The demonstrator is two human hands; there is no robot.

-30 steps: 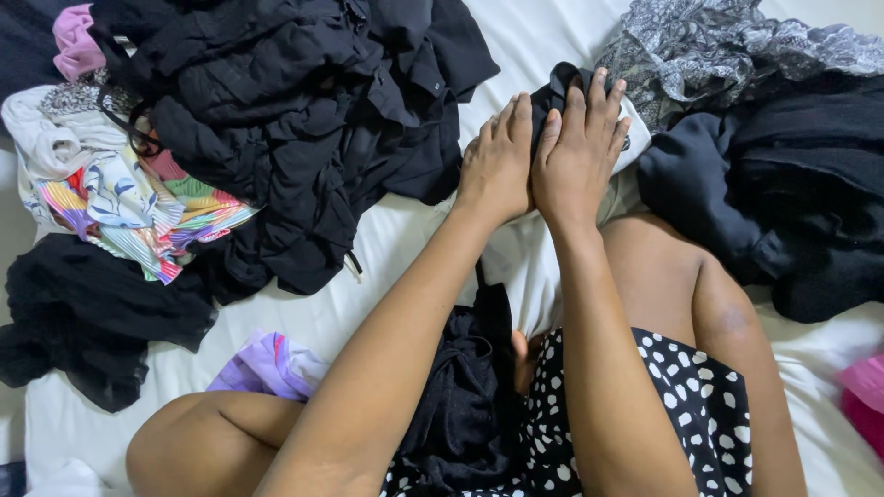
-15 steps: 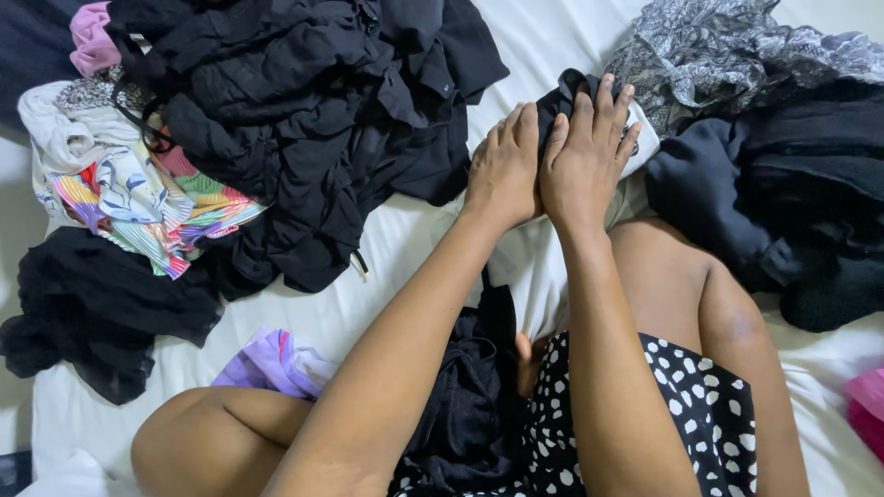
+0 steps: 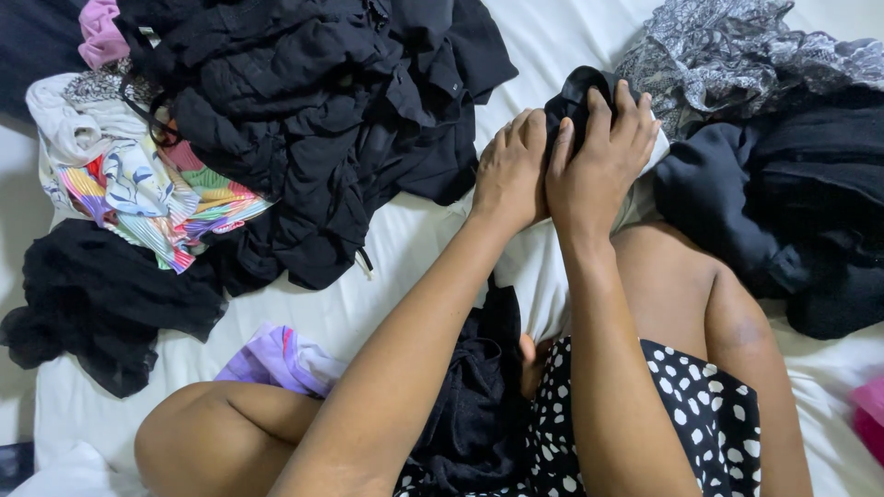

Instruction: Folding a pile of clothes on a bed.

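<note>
Both my hands lie side by side on a small black garment bunched on the white sheet, straight ahead of me past my right knee; my right hand presses flat on top of it, fingers spread a little and curled over its far edge, so it covers the cloth rather than pinching it; my left hand rests just beside, touching the right along the thumb side, fingers together and laid flat on the near left part of the bundle, gripping nothing that I can see; under my right fingers a strip of white cloth shows at the right edge, and I cannot tell whether it belongs to the same piece; the garment's length seems to run away from me, up toward the grey patterned cloth, and the right hand sits further along it than the left; a dark pile lies just to the right of the bundle, nearly touching; the big black heap is to the left of my left hand, near but apart; a striped colourful piece lies further left; a black garment sits in my lap
</note>
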